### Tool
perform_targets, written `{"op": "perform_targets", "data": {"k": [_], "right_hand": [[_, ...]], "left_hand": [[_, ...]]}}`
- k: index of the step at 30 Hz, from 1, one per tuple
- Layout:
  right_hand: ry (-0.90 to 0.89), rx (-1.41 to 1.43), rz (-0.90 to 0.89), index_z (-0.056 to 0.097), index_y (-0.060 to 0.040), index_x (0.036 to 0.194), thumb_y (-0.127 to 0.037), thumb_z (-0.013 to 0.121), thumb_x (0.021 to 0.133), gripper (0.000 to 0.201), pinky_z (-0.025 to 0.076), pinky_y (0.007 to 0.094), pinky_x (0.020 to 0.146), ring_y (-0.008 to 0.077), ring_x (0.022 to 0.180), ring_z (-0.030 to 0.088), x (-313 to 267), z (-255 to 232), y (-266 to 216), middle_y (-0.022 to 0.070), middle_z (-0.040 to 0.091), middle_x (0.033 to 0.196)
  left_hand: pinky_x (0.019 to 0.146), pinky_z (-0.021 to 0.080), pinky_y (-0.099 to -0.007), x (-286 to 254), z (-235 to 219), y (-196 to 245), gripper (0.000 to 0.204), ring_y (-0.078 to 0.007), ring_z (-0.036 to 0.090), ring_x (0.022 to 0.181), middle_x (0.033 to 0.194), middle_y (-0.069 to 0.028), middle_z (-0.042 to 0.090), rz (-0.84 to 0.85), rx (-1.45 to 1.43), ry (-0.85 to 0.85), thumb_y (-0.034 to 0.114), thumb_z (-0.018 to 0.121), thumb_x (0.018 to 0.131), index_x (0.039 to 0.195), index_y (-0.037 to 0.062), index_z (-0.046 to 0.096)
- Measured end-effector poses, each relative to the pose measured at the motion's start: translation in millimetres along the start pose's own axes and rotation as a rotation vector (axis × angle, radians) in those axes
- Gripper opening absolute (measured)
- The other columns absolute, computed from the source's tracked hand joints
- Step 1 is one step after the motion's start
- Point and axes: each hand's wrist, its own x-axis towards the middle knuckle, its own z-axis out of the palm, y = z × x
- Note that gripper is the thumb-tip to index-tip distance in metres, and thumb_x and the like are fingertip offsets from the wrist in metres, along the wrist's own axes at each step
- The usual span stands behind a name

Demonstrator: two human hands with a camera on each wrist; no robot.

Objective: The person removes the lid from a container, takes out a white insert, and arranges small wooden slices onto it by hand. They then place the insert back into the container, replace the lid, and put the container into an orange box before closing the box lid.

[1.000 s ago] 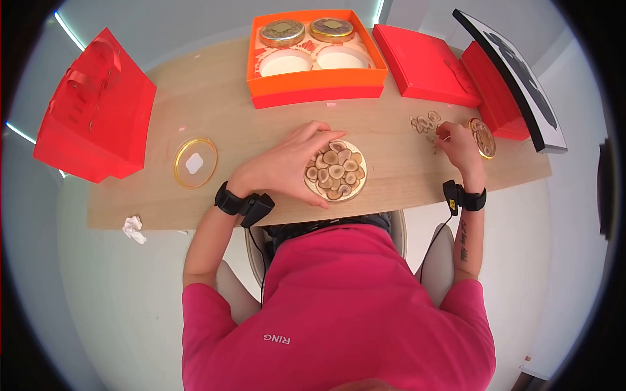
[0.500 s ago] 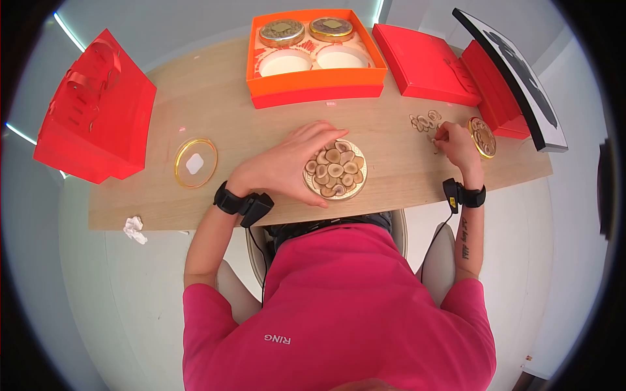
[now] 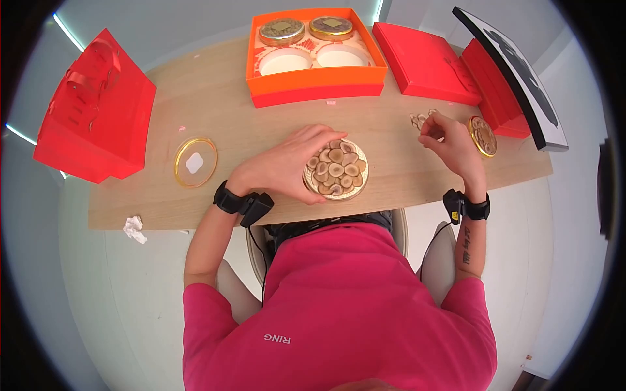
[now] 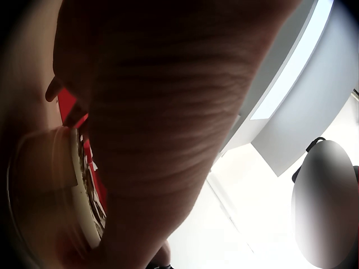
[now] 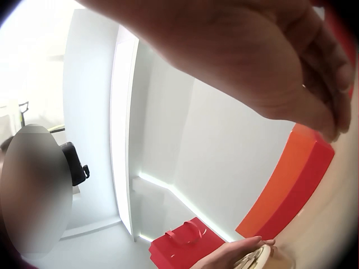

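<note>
Through my head view, the person's left hand (image 3: 290,159) was wrapped around the round jar (image 3: 362,184), which stood near the front of the worktop (image 3: 391,156) with brown-edged slices (image 3: 335,170) covering its top. The right hand (image 3: 456,144) hung beside a few loose slices (image 3: 416,120), its fingers drawn narrow towards the thumb; I could not tell whether they pinched anything. It blocked part of that pile from me, while the left palm and wrist hid much of the jar in the left wrist view. Just right of the right hand lay a gold-rimmed container (image 3: 489,154) of similar slices. Farther back I had an orange-and-red box (image 3: 319,86) with two gold-topped jars (image 3: 282,31) behind two white round recesses, then a red flat box (image 3: 424,65), and a black-edged panel (image 3: 521,75) leaning over a red case (image 3: 492,94). On the left were a gold-rimmed clear lid (image 3: 207,153), a red bag (image 3: 98,117) with ribbon handles, and a crumpled tissue (image 3: 135,229) by the edge. The one word I could read was "RING", upside down on the pink shirt (image 3: 339,293); the dark forearm lettering (image 3: 466,244) stayed illegible, and I made out no print on the lid's white label (image 3: 194,163).
</note>
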Motion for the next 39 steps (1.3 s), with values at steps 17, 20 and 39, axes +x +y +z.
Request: {"op": "perform_targets", "data": {"k": [17,20,39], "right_hand": [[-0.078,0.178,-0.147,0.087,-0.0073,0.11,-0.016,0.088,0.101,0.013,0.053,0.0266,0.068,0.007,0.077,0.07,6.0,75.3,-69.6,-0.0013,0.085,0.096],[-0.055,0.146,-0.218,0.087,-0.0069,0.111,-0.017,0.088,0.101,0.014,0.054,0.0284,0.068,0.0087,0.077,0.071,5.4,81.4,-67.3,0.0008,0.086,0.097],[0.133,-0.379,0.155,0.083,-0.0026,0.108,-0.011,0.079,0.095,0.016,0.062,0.0442,0.085,0.0356,0.095,0.081,4.9,-19.6,74.9,0.0183,0.084,0.1]], "left_hand": [[0.131,0.04,-0.0475,1.8,4.0,1.1,0.118,-0.0379,0.045,0.158,0.163,-0.0182,0.05,0.028,0.014,-0.011,0.027,0.103,0.07,0.17,0.003,0.045],[0.132,0.04,-0.0477,1.2,5.5,-0.1,0.119,-0.0381,0.045,0.158,0.164,-0.0187,0.05,0.027,0.019,-0.01,0.028,0.103,0.07,0.17,0.0026,0.045],[0.131,0.04,-0.0455,2.1,3.2,5.8,0.119,-0.0366,0.043,0.159,0.166,-0.0153,0.044,-0.013,-0.014,-0.053,0.026,0.102,0.072,0.174,0.0074,0.042]]}}
